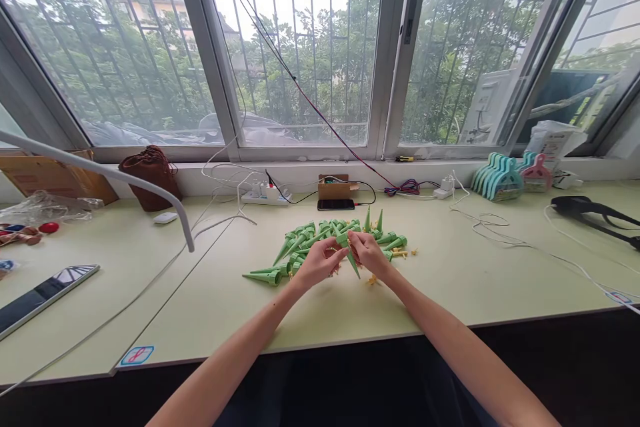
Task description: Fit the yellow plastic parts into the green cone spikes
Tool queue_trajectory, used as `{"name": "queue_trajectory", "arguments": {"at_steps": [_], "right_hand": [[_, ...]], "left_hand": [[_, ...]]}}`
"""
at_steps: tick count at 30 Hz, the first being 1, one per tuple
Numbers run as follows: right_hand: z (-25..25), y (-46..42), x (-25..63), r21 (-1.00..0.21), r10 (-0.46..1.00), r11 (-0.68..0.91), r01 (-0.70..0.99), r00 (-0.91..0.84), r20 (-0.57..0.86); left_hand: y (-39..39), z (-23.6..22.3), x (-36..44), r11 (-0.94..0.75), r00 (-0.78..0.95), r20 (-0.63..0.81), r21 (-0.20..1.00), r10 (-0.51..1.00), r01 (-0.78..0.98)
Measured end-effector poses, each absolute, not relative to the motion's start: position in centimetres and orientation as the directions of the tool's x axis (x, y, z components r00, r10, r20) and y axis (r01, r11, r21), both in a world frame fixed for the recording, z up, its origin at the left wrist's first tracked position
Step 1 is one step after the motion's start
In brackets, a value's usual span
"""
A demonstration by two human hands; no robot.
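A pile of several green cone-shaped plastic spikes (pixel 300 243) lies on the pale green table (pixel 225 293), with small yellow parts (pixel 404 253) scattered at its right. My left hand (pixel 320 263) and my right hand (pixel 367 250) meet over the pile. Both are closed on one green spike (pixel 349 248) held between them, its tip pointing down toward me. A small yellow piece (pixel 372 279) lies just below my right wrist.
A white lamp arm (pixel 100 173) curves over the left side. White cables (pixel 220 213), a power strip (pixel 265 195), a phone (pixel 336 204), a cardboard box (pixel 334 187), a brown pouch (pixel 150 177), a tablet (pixel 43 293), teal clips (pixel 497 177) and a black strap (pixel 595 213) surround the work area.
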State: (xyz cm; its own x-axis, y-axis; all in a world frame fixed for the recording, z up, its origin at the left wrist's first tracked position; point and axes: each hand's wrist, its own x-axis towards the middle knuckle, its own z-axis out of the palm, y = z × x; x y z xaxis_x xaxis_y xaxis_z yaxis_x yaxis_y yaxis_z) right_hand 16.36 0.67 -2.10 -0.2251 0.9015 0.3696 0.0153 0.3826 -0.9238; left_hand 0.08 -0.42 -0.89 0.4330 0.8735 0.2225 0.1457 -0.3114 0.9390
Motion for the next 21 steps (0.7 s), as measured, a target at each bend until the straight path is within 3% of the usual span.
{"name": "queue_trajectory", "arguments": {"at_steps": [5, 14, 17, 21], "right_hand": [[-2.3, 0.97, 16.32, -0.947, 0.916, 0.318, -0.041, -0.244, 0.318], [-2.8, 1.43, 16.33, -0.951, 0.896, 0.287, -0.119, -0.319, 0.31], [-2.65, 1.37, 16.03, -0.946, 0.904, 0.299, -0.126, -0.281, 0.324], [-2.42, 1.19, 15.69, -0.929, 0.906, 0.36, -0.082, -0.207, 0.37]], "left_hand": [[-0.34, -1.33, 0.37, -0.427, 0.385, 0.325, 0.878, 0.864, 0.218], [-0.44, -1.3, -0.05, -0.692, 0.433, 0.542, 0.604, 0.72, 0.395], [-0.37, -1.25, 0.07, -0.696, 0.402, 0.568, 0.596, 0.718, 0.401], [-0.18, -1.25, 0.41, -0.619, 0.29, 0.547, 0.689, 0.785, 0.376]]}}
